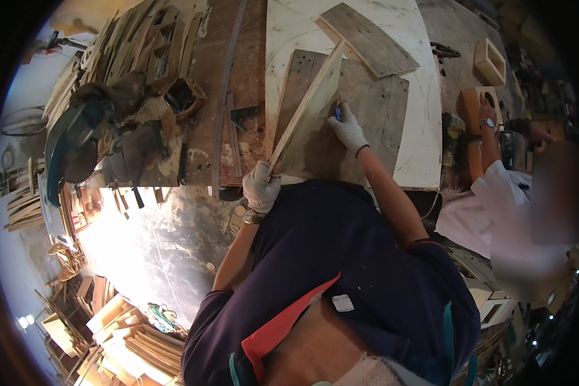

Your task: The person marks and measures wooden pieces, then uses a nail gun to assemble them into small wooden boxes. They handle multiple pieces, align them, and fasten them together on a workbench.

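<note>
My left hand, in a white knit glove, is closed around the near end of a narrow wooden board tilted up on its edge. That board runs away from me over a wide, flat plank panel on the bench. Also gloved, my right hand is just right of the board, above the panel. A slim blue pen or marker is pinched in its fingers; the tip is too small to make out. A shorter grey-brown board lies across the panel's far edge, touching the narrow board's far end.
On the left stand a circular-bladed saw and a tool box. A long metal ruler and a try square lie left of the panel. On the right, a co-worker's hand holds a wooden box; an open wooden frame sits beyond.
</note>
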Demonstrator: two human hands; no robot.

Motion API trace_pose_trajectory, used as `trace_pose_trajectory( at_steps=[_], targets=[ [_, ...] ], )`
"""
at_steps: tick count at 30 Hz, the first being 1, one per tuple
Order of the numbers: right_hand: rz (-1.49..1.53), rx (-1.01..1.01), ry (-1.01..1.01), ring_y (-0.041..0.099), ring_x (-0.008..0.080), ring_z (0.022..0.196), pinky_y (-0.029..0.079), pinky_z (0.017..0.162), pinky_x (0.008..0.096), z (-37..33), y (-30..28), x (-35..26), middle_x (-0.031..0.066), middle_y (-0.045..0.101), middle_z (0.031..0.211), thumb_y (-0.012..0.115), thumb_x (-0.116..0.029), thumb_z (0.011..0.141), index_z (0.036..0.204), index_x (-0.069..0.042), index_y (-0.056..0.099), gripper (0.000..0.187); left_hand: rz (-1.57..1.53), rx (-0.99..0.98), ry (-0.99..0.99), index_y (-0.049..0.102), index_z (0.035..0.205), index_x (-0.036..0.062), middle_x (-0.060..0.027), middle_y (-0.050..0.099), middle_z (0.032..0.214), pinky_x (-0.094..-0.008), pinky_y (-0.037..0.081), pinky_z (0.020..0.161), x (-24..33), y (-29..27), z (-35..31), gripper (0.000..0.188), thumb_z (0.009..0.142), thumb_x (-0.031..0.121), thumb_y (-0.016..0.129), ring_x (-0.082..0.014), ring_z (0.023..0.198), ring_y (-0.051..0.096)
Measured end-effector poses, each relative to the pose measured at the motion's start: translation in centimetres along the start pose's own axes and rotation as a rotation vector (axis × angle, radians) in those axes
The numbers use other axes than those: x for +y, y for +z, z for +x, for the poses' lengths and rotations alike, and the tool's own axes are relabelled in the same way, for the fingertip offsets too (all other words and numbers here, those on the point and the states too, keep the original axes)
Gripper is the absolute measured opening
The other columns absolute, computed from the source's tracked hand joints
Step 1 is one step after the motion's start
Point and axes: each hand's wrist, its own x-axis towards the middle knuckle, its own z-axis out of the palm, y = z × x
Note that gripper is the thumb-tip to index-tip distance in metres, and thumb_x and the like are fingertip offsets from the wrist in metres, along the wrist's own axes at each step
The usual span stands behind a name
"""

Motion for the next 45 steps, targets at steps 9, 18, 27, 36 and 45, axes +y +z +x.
trace_pose_trajectory(
  at_steps=[9,18,27,36,45],
  targets=[
    [0.439,-0.097,0.088,0.070,0.0233,0.099,0.058,0.084,0.0341,8.7,-0.2,3.6,0.0142,0.069,0.129,0.073,-0.022,0.097,0.149,-0.001,0.049,0.060,-0.177,-0.434,0.238,0.058,0.098,0.0074,-0.0134,0.069,0.092,-0.0456,0.058,0.067,1.6,0.9,1.6,0.029,0.084,0.020,0.081,-0.0367,0.078,0.071],
    [0.249,-0.241,0.012,0.067,0.0154,0.082,0.057,0.070,0.0320,14.8,-0.9,-0.3,0.0106,0.070,0.118,0.074,-0.022,0.098,0.153,-0.004,0.047,0.064,-0.140,-0.480,0.108,0.057,0.101,0.0065,-0.0119,0.068,0.100,-0.0461,0.057,0.070,1.2,2.5,2.7,0.034,0.082,0.023,0.080,-0.0368,0.086,0.071],
    [0.150,-0.252,0.053,0.063,0.0146,0.076,0.055,0.065,0.0317,14.0,-1.0,-3.3,0.0051,0.066,0.106,0.073,-0.022,0.093,0.154,-0.006,0.050,0.067,-0.111,-0.384,0.147,0.064,0.131,0.0086,-0.0138,0.067,0.102,-0.0471,0.057,0.077,-0.8,4.0,2.5,0.053,0.091,0.041,0.077,-0.0361,0.092,0.070],
    [-0.058,-0.270,-0.076,0.061,0.0126,0.077,0.055,0.070,0.0308,14.5,-1.4,-2.5,0.0023,0.066,0.104,0.071,-0.026,0.095,0.161,-0.015,0.048,0.071,-0.071,-0.503,0.047,0.059,0.147,0.0062,-0.0245,0.075,0.103,-0.0482,0.059,0.075,-2.6,5.5,1.4,0.063,0.096,0.040,0.073,-0.0415,0.085,0.072],
    [-0.075,-0.210,-0.203,0.066,0.0188,0.098,0.055,0.090,0.0348,15.7,-0.1,0.7,0.0094,0.070,0.121,0.069,-0.025,0.092,0.158,-0.014,0.049,0.070,-0.190,-0.549,-0.126,0.070,0.128,-0.0001,-0.0214,0.075,0.088,-0.0454,0.057,0.073,-3.2,4.4,2.3,0.053,0.092,0.036,0.081,-0.0360,0.080,0.074]
  ],
)
